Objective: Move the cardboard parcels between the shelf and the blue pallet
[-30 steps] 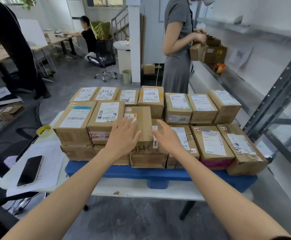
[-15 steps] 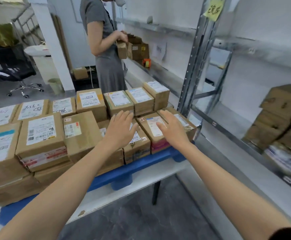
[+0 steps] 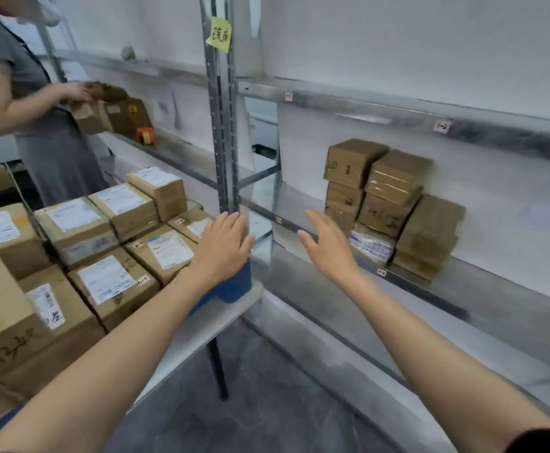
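Observation:
Several cardboard parcels (image 3: 110, 282) with white labels lie packed together on the blue pallet (image 3: 234, 287) at the left. A small stack of brown parcels (image 3: 394, 204) stands on the metal shelf (image 3: 463, 289) at the right. My left hand (image 3: 223, 246) is stretched out flat over the pallet's right corner, fingers straight, holding nothing. My right hand (image 3: 327, 246) is held out open in the air in front of the shelf, a short way left of the stacked parcels, and is empty.
The pallet lies on a white table (image 3: 201, 325) with a black leg. A steel upright (image 3: 221, 125) with a yellow note stands between table and shelf. Another person (image 3: 31, 103) at the far left holds a parcel beside further boxes.
The view has swung right, from the pallet to the shelf. Both hands left the pallet's parcels and moved right; the right one now hovers before the shelf.

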